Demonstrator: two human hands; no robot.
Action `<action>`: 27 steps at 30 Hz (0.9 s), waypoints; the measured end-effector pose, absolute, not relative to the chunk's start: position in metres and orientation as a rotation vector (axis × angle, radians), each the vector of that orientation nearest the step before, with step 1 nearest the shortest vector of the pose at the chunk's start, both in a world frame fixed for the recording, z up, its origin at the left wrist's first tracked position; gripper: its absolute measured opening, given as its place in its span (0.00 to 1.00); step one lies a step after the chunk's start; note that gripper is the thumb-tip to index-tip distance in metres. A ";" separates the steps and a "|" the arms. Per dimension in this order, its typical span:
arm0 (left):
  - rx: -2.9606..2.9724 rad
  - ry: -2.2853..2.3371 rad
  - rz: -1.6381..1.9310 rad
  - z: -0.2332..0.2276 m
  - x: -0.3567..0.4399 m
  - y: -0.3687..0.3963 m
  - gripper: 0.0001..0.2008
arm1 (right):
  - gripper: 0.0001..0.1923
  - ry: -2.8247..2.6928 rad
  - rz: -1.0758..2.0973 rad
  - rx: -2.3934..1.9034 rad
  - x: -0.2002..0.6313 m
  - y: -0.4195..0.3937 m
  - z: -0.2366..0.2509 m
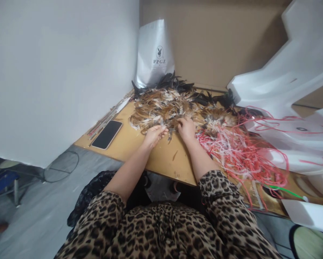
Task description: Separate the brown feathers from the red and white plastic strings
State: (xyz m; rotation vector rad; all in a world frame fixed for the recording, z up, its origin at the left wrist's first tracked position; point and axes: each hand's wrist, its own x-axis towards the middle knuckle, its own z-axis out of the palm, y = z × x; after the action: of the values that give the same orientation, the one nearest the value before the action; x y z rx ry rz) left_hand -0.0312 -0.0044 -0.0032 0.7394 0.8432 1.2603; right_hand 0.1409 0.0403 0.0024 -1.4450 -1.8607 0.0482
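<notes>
A wide heap of brown and cream feathers (158, 102) spreads over the wooden table, with black feathers (174, 82) along its back edge. At the front of the heap my left hand (155, 135) is closed in a pinch, a small pale feather tip (163, 127) showing at the fingers. My right hand (187, 129) lies against the brown feathers just to the right, its fingers curled inward. What sits between those fingers is hidden. A few dark feather ends hang between the two hands.
A phone (107, 134) lies on the table (161, 158) at left, beside thin sticks. Tangled pink and red strips (239, 151) cover the right side. A white printed bag (157, 54) stands behind; white plastic sheets (280, 79) hang at right. A white wall closes off the left.
</notes>
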 end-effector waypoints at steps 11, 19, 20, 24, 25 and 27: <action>0.722 0.807 1.296 -0.004 -0.033 -0.003 0.10 | 0.08 -1.531 0.088 -1.209 0.153 0.016 0.059; 0.659 0.781 1.370 -0.002 -0.035 -0.001 0.08 | 0.21 -1.702 0.594 -1.368 0.139 0.010 0.055; 0.658 0.780 1.375 -0.002 -0.035 -0.001 0.08 | 0.24 -1.650 0.778 -1.288 0.137 0.012 0.052; 0.662 0.773 1.376 -0.003 -0.036 -0.001 0.08 | 0.24 -1.398 1.002 -1.162 0.144 0.020 0.046; 0.664 0.769 1.375 -0.004 -0.037 -0.001 0.07 | 0.21 -1.402 0.954 -1.206 0.149 0.020 0.045; 0.666 0.758 1.379 -0.004 -0.037 -0.001 0.07 | 0.16 -1.531 0.865 -1.326 0.159 0.019 0.045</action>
State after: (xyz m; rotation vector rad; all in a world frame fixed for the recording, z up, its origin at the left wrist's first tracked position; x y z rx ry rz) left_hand -0.0368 -0.0008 -0.0039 0.6661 0.7581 1.3793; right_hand 0.1590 0.0187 0.0446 -1.3255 -1.5311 0.8651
